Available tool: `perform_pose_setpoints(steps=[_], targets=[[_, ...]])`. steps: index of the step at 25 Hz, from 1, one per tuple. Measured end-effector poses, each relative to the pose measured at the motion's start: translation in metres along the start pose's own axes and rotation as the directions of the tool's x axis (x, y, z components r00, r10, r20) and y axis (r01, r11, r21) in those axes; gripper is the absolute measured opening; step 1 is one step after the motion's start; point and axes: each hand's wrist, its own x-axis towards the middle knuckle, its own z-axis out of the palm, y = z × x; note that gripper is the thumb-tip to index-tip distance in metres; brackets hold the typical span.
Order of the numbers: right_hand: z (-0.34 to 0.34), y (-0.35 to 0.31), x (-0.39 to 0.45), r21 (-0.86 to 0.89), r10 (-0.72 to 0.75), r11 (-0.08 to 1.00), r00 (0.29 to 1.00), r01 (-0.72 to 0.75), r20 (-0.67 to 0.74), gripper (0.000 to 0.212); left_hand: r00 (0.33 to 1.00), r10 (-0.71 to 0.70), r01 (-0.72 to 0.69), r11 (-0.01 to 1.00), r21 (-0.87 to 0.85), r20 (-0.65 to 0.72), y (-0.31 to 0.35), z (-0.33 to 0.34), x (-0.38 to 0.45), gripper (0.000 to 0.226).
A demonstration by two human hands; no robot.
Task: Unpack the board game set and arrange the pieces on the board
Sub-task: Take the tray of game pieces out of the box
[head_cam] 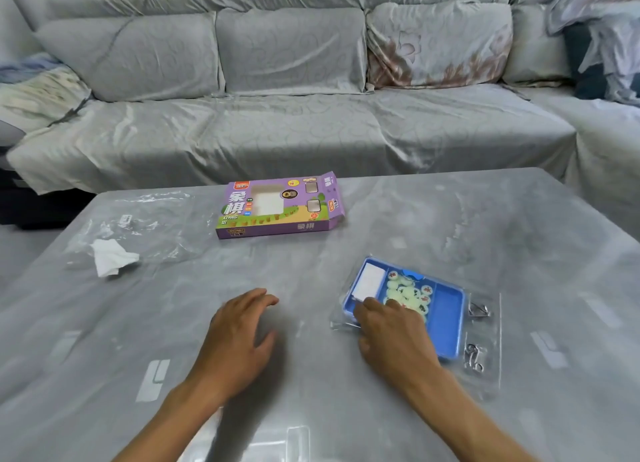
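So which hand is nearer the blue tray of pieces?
Right. The right hand rests on the blue tray's near-left corner, while the left hand lies open on the table, apart to the tray's left.

Left hand (239, 337): bare, no ring, no watch.
Right hand (391, 337): bare, no ring.
Forearms behind both hands: uncovered to the frame edge, no sleeves visible.

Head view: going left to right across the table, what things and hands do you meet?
Crumpled white tissue → left hand → purple game box → right hand → blue tray of round pieces → metal wire puzzles.
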Motion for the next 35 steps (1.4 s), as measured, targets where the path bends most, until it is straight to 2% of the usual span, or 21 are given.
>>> perform_pose_setpoints(steps=[5, 7, 9, 14, 17, 18, 19, 21, 22, 26, 28, 30, 32, 35], targets=[[0.012, -0.056, -0.048, 0.052, -0.262, 0.963, 0.963, 0.265, -0.064, 0.023, 0.995, -0.026, 0.044, 0.981, -0.191, 0.097, 0.023, 0.000, -0.040, 0.048], [0.015, -0.062, -0.057, 0.075, -0.247, 0.965, 0.965, 0.253, -0.084, 0.022, 0.971, -0.029, 0.102, 0.948, -0.302, 0.238, 0.027, 0.003, -0.045, 0.056], [0.017, -0.060, -0.061, 0.090, -0.238, 0.966, 0.969, 0.244, -0.071, 0.021, 0.930, -0.007, 0.113, 0.957, -0.267, 0.367, 0.028, 0.006, -0.049, 0.066], [0.014, -0.036, -0.063, 0.161, -0.132, 0.978, 0.991, 0.132, -0.015, 0.039, 0.928, -0.021, 0.069, 0.991, -0.118, 0.372, 0.027, 0.004, -0.048, 0.074], [0.003, -0.032, -0.056, 0.226, -0.149, 0.966, 0.985, 0.126, 0.088, 0.032, 0.930, -0.016, 0.057, 0.993, -0.103, 0.368, 0.028, 0.006, -0.042, 0.074], [-0.006, -0.025, -0.052, 0.292, -0.094, 0.955, 0.989, 0.057, 0.116, 0.029, 0.929, -0.023, 0.063, 0.993, -0.096, 0.369, 0.026, 0.006, -0.038, 0.076], [-0.014, -0.011, -0.047, 0.341, 0.024, 0.938, 0.991, -0.067, 0.129, 0.025, 0.925, -0.035, 0.072, 0.994, -0.083, 0.377, 0.025, 0.005, -0.035, 0.077], [-0.027, 0.031, -0.041, 0.272, 0.281, 0.910, 0.948, -0.312, 0.148, 0.016, 0.916, -0.061, 0.089, 0.995, -0.054, 0.396, 0.025, 0.003, -0.029, 0.078], [-0.031, 0.050, -0.042, 0.210, 0.351, 0.899, 0.920, -0.383, 0.177, 0.014, 0.915, -0.064, 0.093, 0.994, -0.053, 0.398, 0.026, 0.003, -0.027, 0.078], [-0.012, 0.050, -0.049, 0.155, 0.368, 0.882, 0.855, -0.446, 0.366, 0.013, 0.920, -0.058, 0.109, 0.988, -0.110, 0.387, 0.028, 0.004, -0.021, 0.076], [-0.003, 0.041, -0.043, 0.102, 0.409, 0.875, 0.836, -0.473, 0.365, 0.010, 0.918, -0.068, 0.124, 0.985, -0.120, 0.391, 0.028, 0.005, -0.023, 0.076], [-0.001, 0.041, -0.038, 0.183, 0.441, 0.834, 0.829, -0.520, 0.345, 0.007, 0.919, -0.069, 0.127, 0.984, -0.125, 0.389, 0.029, 0.006, -0.026, 0.077], [-0.002, 0.046, -0.034, 0.306, 0.487, 0.741, 0.792, -0.598, 0.369, 0.011, 0.916, -0.069, 0.124, 0.985, -0.117, 0.394, 0.031, 0.005, -0.026, 0.077], [-0.012, 0.053, -0.033, 0.524, 0.561, 0.512, 0.727, -0.680, 0.395, 0.008, 0.907, -0.091, 0.129, 0.990, -0.065, 0.410, 0.032, 0.001, -0.025, 0.076]])
